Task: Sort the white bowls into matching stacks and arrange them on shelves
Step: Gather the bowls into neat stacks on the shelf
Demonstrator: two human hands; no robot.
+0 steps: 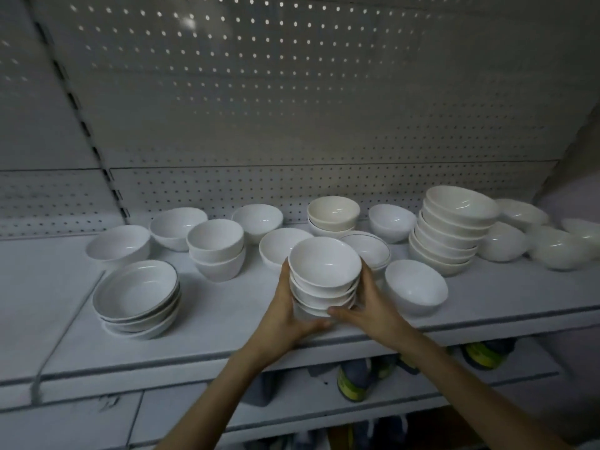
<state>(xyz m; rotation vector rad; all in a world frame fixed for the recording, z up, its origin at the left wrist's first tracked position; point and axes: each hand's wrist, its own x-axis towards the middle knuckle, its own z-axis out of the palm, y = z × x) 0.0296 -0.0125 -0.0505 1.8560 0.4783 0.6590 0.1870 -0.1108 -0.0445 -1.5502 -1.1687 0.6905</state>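
Your left grip (285,315) and right grip (368,306) curl around opposite sides of a stack of white bowls (324,274). Your thumbs nearly meet at its base, near the front edge of the shelf (227,323). A single bowl (417,287) sits just to its right, with a taller leaning stack (449,238) behind. A stack of dark-rimmed shallow bowls (136,292) sits to the left. Loose bowls (178,225) line the pegboard back (292,108).
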